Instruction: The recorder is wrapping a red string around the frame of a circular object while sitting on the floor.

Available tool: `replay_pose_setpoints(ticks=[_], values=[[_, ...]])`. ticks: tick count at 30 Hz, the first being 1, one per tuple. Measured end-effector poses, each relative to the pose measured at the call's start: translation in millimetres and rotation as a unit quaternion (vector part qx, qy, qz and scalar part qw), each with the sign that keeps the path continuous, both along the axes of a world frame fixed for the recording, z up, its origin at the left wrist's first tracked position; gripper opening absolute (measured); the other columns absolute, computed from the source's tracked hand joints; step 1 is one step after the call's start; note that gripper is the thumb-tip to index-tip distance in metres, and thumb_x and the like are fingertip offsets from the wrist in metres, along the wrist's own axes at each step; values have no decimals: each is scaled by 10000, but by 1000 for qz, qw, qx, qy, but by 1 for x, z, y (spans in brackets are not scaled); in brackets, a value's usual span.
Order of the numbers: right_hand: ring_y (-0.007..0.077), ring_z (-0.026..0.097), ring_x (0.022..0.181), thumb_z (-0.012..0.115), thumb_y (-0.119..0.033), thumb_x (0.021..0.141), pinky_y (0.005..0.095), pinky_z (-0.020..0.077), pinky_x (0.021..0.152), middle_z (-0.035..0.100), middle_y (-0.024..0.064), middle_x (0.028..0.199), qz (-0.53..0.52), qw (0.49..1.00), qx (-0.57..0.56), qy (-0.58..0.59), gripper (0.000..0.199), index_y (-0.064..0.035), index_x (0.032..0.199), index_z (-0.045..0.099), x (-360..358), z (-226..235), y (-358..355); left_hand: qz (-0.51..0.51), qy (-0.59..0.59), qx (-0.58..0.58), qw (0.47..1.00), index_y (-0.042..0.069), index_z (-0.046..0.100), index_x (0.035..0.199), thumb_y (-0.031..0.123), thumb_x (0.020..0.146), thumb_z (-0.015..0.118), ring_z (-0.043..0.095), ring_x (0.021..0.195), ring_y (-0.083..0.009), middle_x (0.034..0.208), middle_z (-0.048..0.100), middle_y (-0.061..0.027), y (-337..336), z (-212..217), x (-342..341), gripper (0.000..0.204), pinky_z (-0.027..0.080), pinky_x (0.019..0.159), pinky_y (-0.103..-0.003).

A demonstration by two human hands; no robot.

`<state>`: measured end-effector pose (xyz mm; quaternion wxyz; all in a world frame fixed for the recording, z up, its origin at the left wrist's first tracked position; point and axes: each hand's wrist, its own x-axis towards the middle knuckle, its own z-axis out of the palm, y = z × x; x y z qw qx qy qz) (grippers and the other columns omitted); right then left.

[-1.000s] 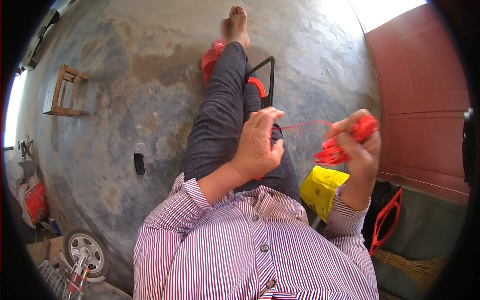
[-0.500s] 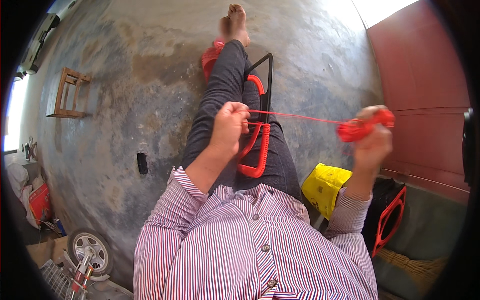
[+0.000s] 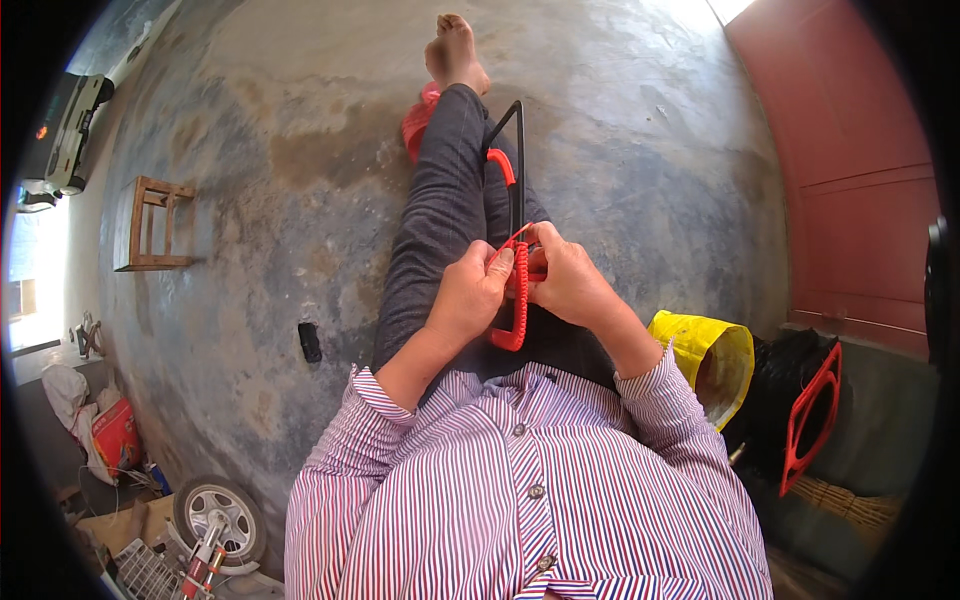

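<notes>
Lengthwise along leg, wire frame [image 3: 517,180].

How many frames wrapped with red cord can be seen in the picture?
2. One black frame lies on the person's lap, partly wrapped, held by the left hand and right hand. One fully red frame leans at the right, beside the yellow bag. Others may be hidden.

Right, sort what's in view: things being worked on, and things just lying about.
Being worked on:
left hand
right hand
red cord
black frame

Lying about:
yellow bag
wooden stool
wheel
red frame
small black thing on the floor
</notes>
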<state>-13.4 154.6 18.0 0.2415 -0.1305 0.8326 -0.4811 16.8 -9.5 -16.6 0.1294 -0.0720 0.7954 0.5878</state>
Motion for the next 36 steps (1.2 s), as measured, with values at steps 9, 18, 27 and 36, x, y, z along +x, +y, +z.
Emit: replay_pose_setpoints(ticks=[9, 18, 27, 36], values=[[227, 631, 850, 722, -95, 737, 327, 508, 784, 647, 113, 909, -144, 978, -151, 10, 223, 8, 903, 617, 4, 17, 15, 213, 83, 280, 933, 90, 529, 875, 98, 872, 582, 411, 453, -30, 680, 545, 20, -24, 34, -16, 53, 281, 374, -167], [220, 586, 977, 627, -182, 852, 376, 463, 858, 628, 103, 1026, -196, 912, -359, 34, 277, -1, 1059, 593, 1, 52, 18, 90, -122, 503, 851, 77, 541, 836, 195, 911, 565, 419, 439, -56, 654, 545, 7, -18, 51, -16, 142, 281, 367, -183], [91, 357, 557, 514, -323, 949, 251, 315, 520, 436, -3, 670, -324, 772, -538, 96, 263, -67, 914, 564, -38, 72, 162, 76, -102, 351, 928, 57, 603, 994, 134, 863, 637, 501, 728, -25, 879, 588, 37, -13, 26, -14, 156, 380, 600, -165], [42, 427, 580, 599, -114, 843, 210, 361, 537, 465, -66, 689, -197, 939, -251, -131, 314, -55, 1151, 574, 4, -15, 28, 70, -83, 331, 937, 64, 570, 1068, 114, 860, 619, 483, 802, -32, 941, 570, 37, -7, 19, -17, 219, 364, 689, -182]])
